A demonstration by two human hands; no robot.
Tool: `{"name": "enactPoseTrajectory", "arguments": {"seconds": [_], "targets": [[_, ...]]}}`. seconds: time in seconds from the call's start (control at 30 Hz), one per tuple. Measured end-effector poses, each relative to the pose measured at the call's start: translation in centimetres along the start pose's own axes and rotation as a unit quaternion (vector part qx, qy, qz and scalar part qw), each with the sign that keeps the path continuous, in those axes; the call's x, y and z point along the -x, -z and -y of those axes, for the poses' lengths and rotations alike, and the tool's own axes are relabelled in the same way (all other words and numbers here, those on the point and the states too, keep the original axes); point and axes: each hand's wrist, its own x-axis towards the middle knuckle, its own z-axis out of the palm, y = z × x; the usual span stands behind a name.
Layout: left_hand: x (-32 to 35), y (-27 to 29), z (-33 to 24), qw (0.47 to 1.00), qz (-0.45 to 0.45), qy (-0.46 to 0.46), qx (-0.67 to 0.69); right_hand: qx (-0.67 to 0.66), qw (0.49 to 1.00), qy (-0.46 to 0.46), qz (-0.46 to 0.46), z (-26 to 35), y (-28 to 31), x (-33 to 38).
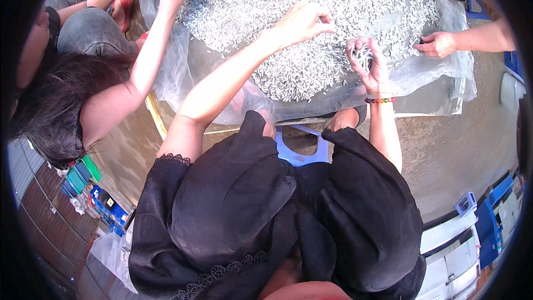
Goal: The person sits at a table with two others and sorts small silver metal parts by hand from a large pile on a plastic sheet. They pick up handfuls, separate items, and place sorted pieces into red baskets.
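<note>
A thick layer of small silvery fish (300,75) covers a sheer mesh sheet (277,112) spread in front of me. My left hand (302,20) reaches over the middle of the layer, thumb and fingertips pinched together; anything between them is too small to make out. Nearer the sheet's front edge, my right hand (368,64) is raised with its palm up. Its fingers curl around a handful of small fish (362,55). A beaded bracelet (380,100) circles that wrist.
At the left, a person (61,105) leans in with an arm stretched over the sheet. Another person's hand (437,44) touches the fish at the right edge. Beneath me is a blue plastic stool (302,158). White boxes (449,250) and blue crates (488,216) stand behind at the right.
</note>
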Motion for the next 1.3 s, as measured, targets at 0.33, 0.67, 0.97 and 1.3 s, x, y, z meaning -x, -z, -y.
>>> {"name": "enactPoseTrajectory", "arguments": {"seconds": [0.33, 0.67, 0.97, 1.3], "targets": [[2.2, -2.0, -1.7, 0.97, -0.205, -0.115, -0.058, 0.065, 0.991, -0.055, -0.108, -1.9, -4.4, -0.3], [3.5, 0.5, -1.9, 0.966, -0.174, -0.183, -0.057, 0.012, 0.992, -0.049, -0.113, 0.3, -3.3, -0.4], [4.9, 0.1, -1.5, 0.98, -0.153, -0.123, 0.044, 0.053, 0.985, -0.072, -0.148, 0.3, -4.6, 0.8], [7.5, -3.1, -0.7, 0.958, -0.238, -0.158, 0.021, 0.049, 0.986, -0.135, -0.083, -1.6, -4.7, 1.4]]}}
